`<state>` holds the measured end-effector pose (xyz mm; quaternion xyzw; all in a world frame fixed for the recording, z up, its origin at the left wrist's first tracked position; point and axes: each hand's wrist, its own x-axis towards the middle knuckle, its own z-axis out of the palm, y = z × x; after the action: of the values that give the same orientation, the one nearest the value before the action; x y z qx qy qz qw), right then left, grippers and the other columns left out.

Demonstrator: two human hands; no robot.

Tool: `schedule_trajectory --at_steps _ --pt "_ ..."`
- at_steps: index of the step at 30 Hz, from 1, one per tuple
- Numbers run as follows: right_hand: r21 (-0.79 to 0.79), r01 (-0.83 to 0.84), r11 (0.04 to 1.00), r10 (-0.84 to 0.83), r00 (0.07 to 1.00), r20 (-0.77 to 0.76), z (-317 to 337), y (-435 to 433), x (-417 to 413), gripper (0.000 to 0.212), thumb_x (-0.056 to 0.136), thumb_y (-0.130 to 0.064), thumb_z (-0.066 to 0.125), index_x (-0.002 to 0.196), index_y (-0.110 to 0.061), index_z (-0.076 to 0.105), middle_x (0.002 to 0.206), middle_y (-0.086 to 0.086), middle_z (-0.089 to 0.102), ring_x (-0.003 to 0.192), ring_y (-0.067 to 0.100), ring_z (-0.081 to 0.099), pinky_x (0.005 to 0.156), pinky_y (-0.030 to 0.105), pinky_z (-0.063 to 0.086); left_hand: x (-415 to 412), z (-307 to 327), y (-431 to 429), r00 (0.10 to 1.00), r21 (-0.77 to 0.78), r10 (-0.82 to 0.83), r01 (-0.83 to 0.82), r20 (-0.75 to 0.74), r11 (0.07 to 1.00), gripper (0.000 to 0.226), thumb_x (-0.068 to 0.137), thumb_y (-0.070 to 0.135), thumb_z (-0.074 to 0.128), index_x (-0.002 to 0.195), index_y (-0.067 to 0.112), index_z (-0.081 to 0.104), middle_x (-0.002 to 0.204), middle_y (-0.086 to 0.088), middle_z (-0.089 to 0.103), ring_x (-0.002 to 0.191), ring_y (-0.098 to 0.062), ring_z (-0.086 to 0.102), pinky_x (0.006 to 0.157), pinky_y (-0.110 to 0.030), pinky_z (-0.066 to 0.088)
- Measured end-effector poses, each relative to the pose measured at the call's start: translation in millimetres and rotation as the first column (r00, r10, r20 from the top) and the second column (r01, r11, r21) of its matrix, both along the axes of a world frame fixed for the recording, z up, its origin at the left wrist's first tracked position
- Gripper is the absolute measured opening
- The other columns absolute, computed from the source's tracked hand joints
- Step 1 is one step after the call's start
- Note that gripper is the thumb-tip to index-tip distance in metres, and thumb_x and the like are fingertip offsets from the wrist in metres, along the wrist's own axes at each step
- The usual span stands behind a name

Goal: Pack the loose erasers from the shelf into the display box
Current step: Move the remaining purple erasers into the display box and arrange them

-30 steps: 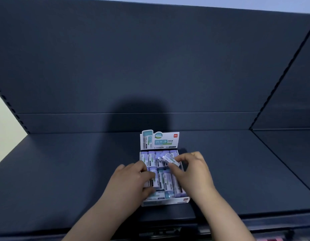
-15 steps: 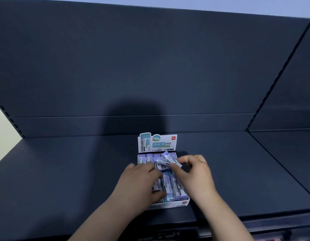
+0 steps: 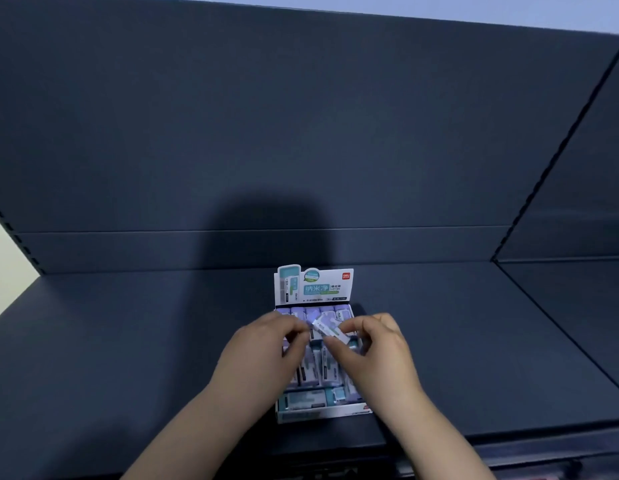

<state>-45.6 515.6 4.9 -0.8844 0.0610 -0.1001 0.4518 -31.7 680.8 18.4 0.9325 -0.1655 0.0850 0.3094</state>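
A white display box (image 3: 322,415) with an upright printed header card (image 3: 313,285) stands near the front of the dark shelf. Rows of purple and teal wrapped erasers (image 3: 327,368) fill it. My right hand (image 3: 374,355) pinches one loose eraser (image 3: 330,330) between thumb and forefinger, tilted above the middle rows. My left hand (image 3: 263,355) hovers over the box's left half, its fingertips at the left end of that eraser. Both hands hide much of the box's inside.
The dark blue shelf board (image 3: 128,341) stretches wide on both sides of the box, with a tall back panel (image 3: 301,133) behind it. A second shelf section (image 3: 578,306) joins at the right. The front edge runs just below the box.
My left hand has lifted off the box's lower left erasers and moved up to meet the eraser that my right hand holds. The right hand has stayed over the middle rows.
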Motion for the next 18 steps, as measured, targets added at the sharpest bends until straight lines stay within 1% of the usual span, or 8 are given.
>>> schedule_trajectory --at_steps 2,4,6,8,11,13,15,18 --pt "0.006 -0.028 1.0 0.027 0.999 0.035 -1.5 4.2 -0.4 0.013 0.079 -0.031 0.072 0.078 -0.031 0.059 0.089 -0.011 0.047 0.079 -0.008 0.05 0.065 0.004 0.039 2.3 1.7 -1.8 0.999 -0.076 0.028 -0.031 -0.036 0.997 0.019 0.091 0.032 0.055 0.108 0.034 0.063 0.09 0.022 0.053 0.078 0.001 0.054 0.075 -0.015 0.042" --pt "0.022 -0.072 0.997 0.071 0.997 0.038 0.0 6.8 -0.4 0.01 0.083 -0.03 0.068 0.076 -0.031 0.061 0.089 -0.009 0.05 0.084 -0.01 0.049 0.068 0.004 0.039 2.6 3.4 -3.6 0.998 -0.113 0.025 -0.031 -0.056 0.993 0.031 0.091 0.03 0.056 0.121 0.035 0.056 0.093 0.023 0.053 0.075 0.001 0.054 0.072 -0.012 0.041" --pt "0.028 -0.119 0.993 0.118 0.993 0.026 1.6 7.8 -0.2 0.016 0.086 -0.028 0.064 0.072 -0.034 0.059 0.087 -0.008 0.05 0.084 -0.009 0.05 0.068 0.003 0.037 2.4 3.8 -3.9 0.998 -0.134 0.023 -0.031 -0.062 0.991 0.036 0.089 0.03 0.059 0.125 0.036 0.053 0.094 0.023 0.053 0.073 0.001 0.053 0.069 -0.009 0.039" --pt "0.026 -0.147 0.989 0.147 0.989 0.006 3.7 8.7 -0.3 0.019 0.089 -0.027 0.06 0.072 -0.033 0.059 0.087 -0.006 0.051 0.081 -0.002 0.051 0.068 0.003 0.035 1.4 3.5 -3.7 0.998 -0.132 0.023 -0.03 -0.057 0.991 0.038 0.087 0.031 0.062 0.124 0.037 0.053 0.096 0.024 0.051 0.075 0.001 0.052 0.069 -0.008 0.039" --pt "-0.003 -0.159 0.987 0.159 0.987 -0.038 3.8 8.8 -0.2 0.021 0.093 -0.026 0.053 0.079 -0.019 0.066 0.09 -0.003 0.052 0.082 0.002 0.051 0.069 0.002 0.035 -1.6 3.6 -3.7 0.998 -0.099 0.02 -0.025 -0.055 0.995 0.046 0.082 0.036 0.068 0.124 0.04 0.05 0.107 0.024 0.044 0.083 -0.001 0.05 0.083 -0.019 0.044" --pt "-0.03 -0.162 0.986 0.161 0.986 -0.05 3.0 8.8 0.1 0.022 0.094 -0.027 0.05 0.079 -0.021 0.065 0.09 -0.005 0.051 0.086 0.004 0.05 0.071 0.003 0.035 -2.7 2.8 -3.9 0.998 -0.062 0.011 -0.014 -0.054 0.998 0.054 0.078 0.041 0.07 0.127 0.042 0.046 0.114 0.025 0.04 0.088 -0.001 0.048 0.09 -0.027 0.043" --pt "-0.078 -0.152 0.985 0.149 0.988 -0.045 1.6 8.8 0.4 0.021 0.094 -0.03 0.051 0.076 -0.027 0.062 0.09 -0.007 0.05 0.091 0.009 0.051 0.073 0.008 0.036 -4.1 1.2 -5.2 0.999 -0.032 0.008 -0.009 -0.04 0.999 0.058 0.075 0.046 0.07 0.127 0.041 0.045 0.117 0.025 0.04 0.092 0.0 0.046 0.091 -0.029 0.043" --pt "-0.228 -0.097 0.969 0.103 0.995 0.014 -1.5 9.9 -0.5 0.021 0.091 -0.036 0.053 0.082 -0.026 0.069 0.088 -0.008 0.051 0.094 0.013 0.05 0.084 0.026 0.04 -4.6 -3.7 -10.2 0.999 0.049 0.021 -0.023 0.044 0.999 0.066 0.07 0.054 0.059 0.131 0.035 0.044 0.121 0.019 0.045 0.105 -0.005 0.049 0.087 -0.027 0.039"
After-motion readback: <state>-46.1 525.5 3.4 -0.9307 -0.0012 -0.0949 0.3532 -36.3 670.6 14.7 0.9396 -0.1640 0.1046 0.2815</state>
